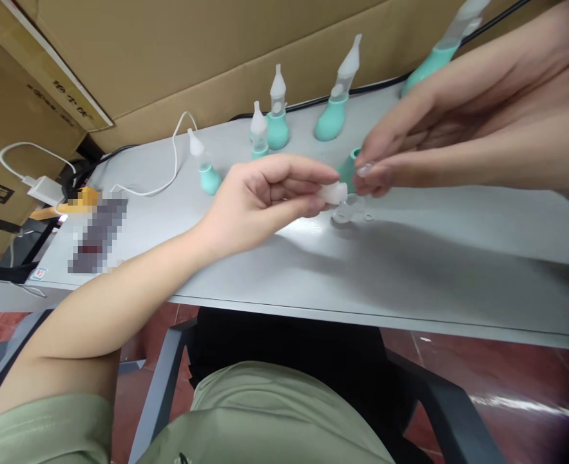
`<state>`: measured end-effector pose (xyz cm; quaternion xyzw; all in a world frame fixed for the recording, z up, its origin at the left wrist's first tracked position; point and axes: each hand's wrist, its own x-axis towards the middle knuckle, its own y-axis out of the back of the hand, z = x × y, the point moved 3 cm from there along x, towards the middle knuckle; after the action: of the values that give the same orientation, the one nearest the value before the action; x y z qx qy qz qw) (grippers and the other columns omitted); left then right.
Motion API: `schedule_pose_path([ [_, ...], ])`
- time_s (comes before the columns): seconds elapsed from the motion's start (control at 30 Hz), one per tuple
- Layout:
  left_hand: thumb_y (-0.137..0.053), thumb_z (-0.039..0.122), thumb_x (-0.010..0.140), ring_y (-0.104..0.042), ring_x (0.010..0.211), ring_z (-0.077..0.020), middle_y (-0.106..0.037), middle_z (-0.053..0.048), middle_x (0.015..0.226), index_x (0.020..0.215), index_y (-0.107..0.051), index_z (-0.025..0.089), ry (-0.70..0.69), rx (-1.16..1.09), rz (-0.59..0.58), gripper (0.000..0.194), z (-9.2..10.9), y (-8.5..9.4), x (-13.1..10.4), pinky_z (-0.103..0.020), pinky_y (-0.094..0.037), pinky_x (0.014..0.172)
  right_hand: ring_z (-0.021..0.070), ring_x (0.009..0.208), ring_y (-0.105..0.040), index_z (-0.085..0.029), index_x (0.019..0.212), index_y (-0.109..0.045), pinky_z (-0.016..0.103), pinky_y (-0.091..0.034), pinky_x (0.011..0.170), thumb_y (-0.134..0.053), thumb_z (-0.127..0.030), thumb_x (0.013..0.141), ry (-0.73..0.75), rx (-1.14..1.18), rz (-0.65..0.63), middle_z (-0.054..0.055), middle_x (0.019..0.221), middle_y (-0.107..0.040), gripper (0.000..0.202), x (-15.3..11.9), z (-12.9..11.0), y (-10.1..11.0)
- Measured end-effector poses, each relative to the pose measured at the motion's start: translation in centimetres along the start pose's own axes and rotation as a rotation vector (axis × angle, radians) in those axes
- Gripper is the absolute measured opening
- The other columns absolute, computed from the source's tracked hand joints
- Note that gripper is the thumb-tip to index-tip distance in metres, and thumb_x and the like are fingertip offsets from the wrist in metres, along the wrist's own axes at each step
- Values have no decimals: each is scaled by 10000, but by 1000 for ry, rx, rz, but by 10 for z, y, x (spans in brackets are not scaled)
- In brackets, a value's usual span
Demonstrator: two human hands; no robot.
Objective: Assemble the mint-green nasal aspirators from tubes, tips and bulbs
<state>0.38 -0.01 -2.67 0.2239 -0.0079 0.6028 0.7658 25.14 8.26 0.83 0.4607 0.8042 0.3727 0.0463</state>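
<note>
My left hand (274, 193) pinches a small white nozzle piece (334, 193) between thumb and fingers, its wide end facing right. Just to the right, my right hand (410, 145) holds a small clear part (364, 169) at its fingertips. Partly hidden behind the right fingertips is a teal bulb (348, 169) with an open top. Below the hands, a clear plastic piece (349, 210) lies on the grey table (265, 277). The hands are close together but do not touch.
Teal bulbs with white tips stand along the back, including one at the left (209, 178) and one near the middle (331, 119). A white cable (174, 161) with a charger (46, 191) lies left. Cardboard (192, 51) rises behind the table.
</note>
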Motion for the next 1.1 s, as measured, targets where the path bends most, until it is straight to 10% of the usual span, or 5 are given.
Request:
schedule_pose_path([
  [0.27,-718,75,1193,-968,1190,-222,-960,52,1143,1277,-789,245,70,-1,77,202,-7,5,3,-506,-849,1177,236,877,-858,-293,1036,-977,471,-739,836,-1000,-671,923,12,104,129,17,883,-860,396,-4,-25,-27],
  [0.57,-927,697,1098,-980,1095,-227,-942,61,1157,1369,-849,348,-409,-109,0,449,-44,20,13,-427,-875,1033,117,886,-837,-282,1077,-997,287,-722,837,-1033,-472,988,75,63,200,-37,939,-884,213,-13,-28,-27],
  [1.1,-830,410,1222,-969,1174,-243,-944,-1,1267,1353,-848,304,-422,-40,34,169,-38,21,7,-469,-868,1073,201,976,-870,-316,1027,-983,405,-757,930,-952,-402,1039,-32,106,127,-11,997,-899,92,-10,-31,-31],
])
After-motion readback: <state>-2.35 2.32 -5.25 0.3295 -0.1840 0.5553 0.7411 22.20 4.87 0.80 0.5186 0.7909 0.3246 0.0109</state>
